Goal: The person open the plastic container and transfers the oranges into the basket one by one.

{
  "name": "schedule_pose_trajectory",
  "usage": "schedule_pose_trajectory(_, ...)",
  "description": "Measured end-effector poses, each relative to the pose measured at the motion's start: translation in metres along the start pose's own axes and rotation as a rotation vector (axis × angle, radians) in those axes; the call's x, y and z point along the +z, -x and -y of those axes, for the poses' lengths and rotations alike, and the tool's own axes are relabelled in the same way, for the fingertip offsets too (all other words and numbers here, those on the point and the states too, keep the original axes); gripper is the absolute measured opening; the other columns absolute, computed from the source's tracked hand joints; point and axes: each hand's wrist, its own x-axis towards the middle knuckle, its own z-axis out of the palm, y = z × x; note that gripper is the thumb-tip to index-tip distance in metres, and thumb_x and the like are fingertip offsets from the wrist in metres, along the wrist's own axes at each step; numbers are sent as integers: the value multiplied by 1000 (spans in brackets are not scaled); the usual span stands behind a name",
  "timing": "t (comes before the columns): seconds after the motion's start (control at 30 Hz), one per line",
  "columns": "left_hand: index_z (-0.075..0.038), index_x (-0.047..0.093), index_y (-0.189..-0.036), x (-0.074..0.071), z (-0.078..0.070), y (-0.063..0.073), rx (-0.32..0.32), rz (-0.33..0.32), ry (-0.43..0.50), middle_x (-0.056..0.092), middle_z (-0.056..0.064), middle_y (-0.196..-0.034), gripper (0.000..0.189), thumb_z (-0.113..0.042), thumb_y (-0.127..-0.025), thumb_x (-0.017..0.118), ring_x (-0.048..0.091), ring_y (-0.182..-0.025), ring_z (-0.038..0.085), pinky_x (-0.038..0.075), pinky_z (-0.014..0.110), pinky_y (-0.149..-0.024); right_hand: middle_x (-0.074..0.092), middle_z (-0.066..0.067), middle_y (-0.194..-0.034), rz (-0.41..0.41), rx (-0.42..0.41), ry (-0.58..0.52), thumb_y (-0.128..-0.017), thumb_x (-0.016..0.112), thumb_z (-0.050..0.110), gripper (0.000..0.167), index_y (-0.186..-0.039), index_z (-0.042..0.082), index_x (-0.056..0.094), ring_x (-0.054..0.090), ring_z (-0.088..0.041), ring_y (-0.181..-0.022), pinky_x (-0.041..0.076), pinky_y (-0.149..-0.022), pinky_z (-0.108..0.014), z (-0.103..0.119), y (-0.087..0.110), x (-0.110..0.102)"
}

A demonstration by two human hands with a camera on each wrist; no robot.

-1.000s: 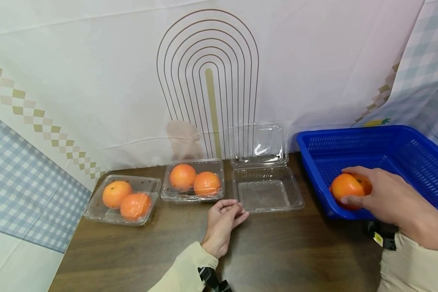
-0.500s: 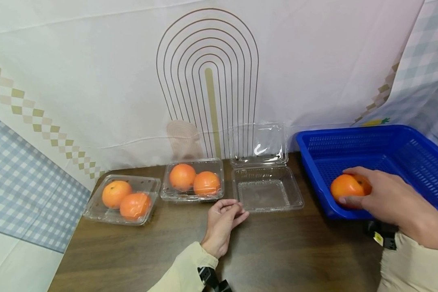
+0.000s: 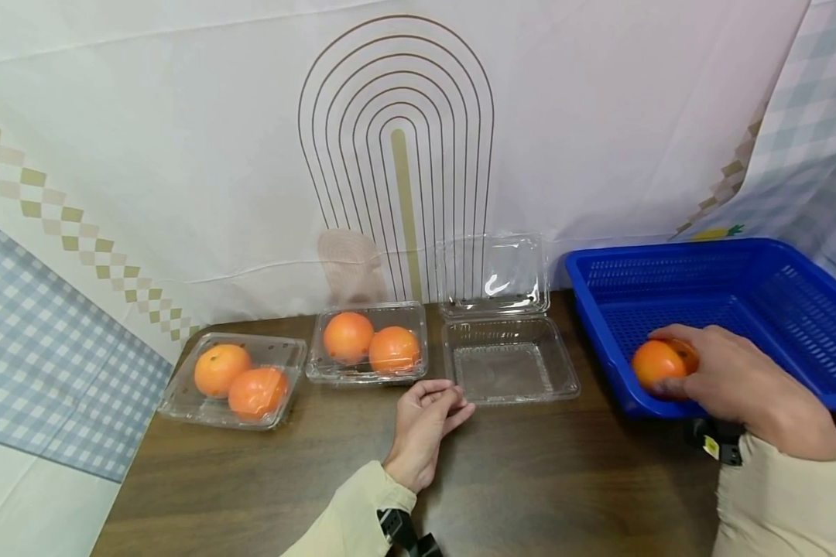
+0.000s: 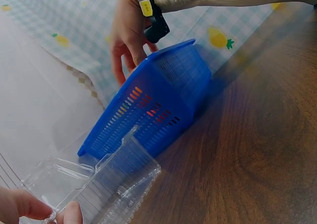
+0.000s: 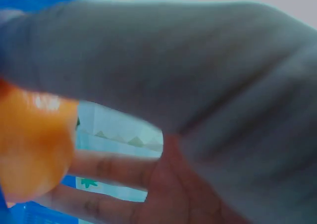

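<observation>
An open clear plastic clamshell container point(image 3: 505, 371) stands mid-table with its lid point(image 3: 498, 275) raised against the cloth. At its near left corner, my left hand point(image 3: 421, 429) pinches the rim between thumb and finger; the left wrist view shows the fingertips point(image 4: 72, 213) on the plastic. Inside the blue basket point(image 3: 602, 348), at its near left corner, my right hand point(image 3: 731, 379) grips an orange point(image 3: 653, 365). Part of another orange-coloured surface shows behind it under the fingers. In the right wrist view, the glossy orange point(image 5: 34, 144) lies against the fingers, and a blurred foreground shape hides much.
To the left, two closed clear containers, one point(image 3: 367, 371) nearer the middle and one point(image 3: 202, 410) farther left, hold two oranges each. A white patterned cloth point(image 3: 251, 155) hangs behind the brown wooden table point(image 3: 529, 480).
My right hand and forearm have shifted slightly left and the fingers have settled a little lower around the orange in the basket. My left hand and the containers stay put.
</observation>
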Motion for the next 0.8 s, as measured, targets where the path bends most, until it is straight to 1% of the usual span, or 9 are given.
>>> schedule_pose_trajectory(0.07, 7, 56, -111, 0, 0, 0, 0, 0, 0, 68, 5, -85, 20, 5, -93, 64, 67, -76, 10, 67, 29, -80, 63, -29, -109, 0, 13, 2, -84, 75, 14, 58, -135, -5, 55, 55, -37, -87, 48, -67, -43, -1, 0, 0)
schedule_pose_trajectory(0.13, 6, 56, -111, 0, 0, 0, -1, 0, 0, 68, 5, -85, 20, 5, -93, 64, 67, -76, 10, 67, 29, -80, 57, -38, -122, 9, 47, -4, -86, 73, 12, 61, -140, -6, 50, 55, -47, -96, 52, -73, -56, -2, -2, 0)
schedule_pose_trajectory(0.17, 6, 56, -111, 0, 0, 0, -2, 0, -1, 67, 5, -85, 20, 5, -93, 65, 67, -76, 10, 67, 29, -80, 53, -40, -127, 16, 65, -8, -87, 73, 12, 63, -142, -7, 47, 54, -50, -100, 52, -75, -60, -2, -3, 0)
schedule_pose_trajectory(0.23, 6, 56, -111, 0, 0, 0, -1, 0, -2, 67, 5, -86, 20, 5, -93, 65, 67, -76, 10, 67, 29, -80, 47, -43, -135, 23, 88, -7, -89, 73, 13, 66, -144, -8, 44, 50, -57, -109, 51, -83, -68, -3, -4, 0)
schedule_pose_trajectory(0.3, 6, 56, -111, 0, 0, 0, -1, 0, -3, 67, 5, -86, 20, 5, -93, 65, 67, -76, 10, 67, 29, -80, 42, -45, -139, 28, 109, 3, -91, 73, 15, 67, -145, -8, 42, 44, -63, -117, 46, -90, -76, -3, -6, 0)
schedule_pose_trajectory(0.47, 6, 56, -111, 0, 0, 0, -2, -2, -5, 67, 5, -86, 20, 5, -94, 65, 67, -76, 10, 67, 30, -80, 41, -45, -140, 26, 117, 14, -94, 71, 22, 65, -144, -7, 42, 42, -65, -120, 45, -92, -78, -5, -5, 1)
schedule_pose_trajectory(0.57, 7, 56, -112, 0, 0, 0, -2, -3, -8, 67, 5, -86, 20, 4, -94, 65, 67, -77, 11, 67, 30, -81, 42, -44, -140, 24, 114, 12, -95, 69, 25, 64, -144, -7, 43, 42, -64, -120, 45, -92, -77, -4, -4, -1)
schedule_pose_trajectory(0.7, 8, 55, -114, 0, 0, 0, -2, 1, -7, 67, 6, -87, 22, 5, -94, 64, 67, -78, 11, 67, 30, -81, 45, -44, -137, 20, 117, 11, -96, 68, 26, 62, -143, -7, 44, 45, -62, -116, 46, -89, -76, -2, -3, -4)
schedule_pose_trajectory(0.8, 9, 54, -114, 0, 0, -1, -2, 13, -2, 67, 7, -89, 23, 5, -94, 64, 67, -80, 12, 67, 31, -83, 46, -45, -135, -4, 107, 18, -97, 68, 29, 63, -143, -7, 44, 45, -63, -116, 45, -91, -78, 1, -4, -5)
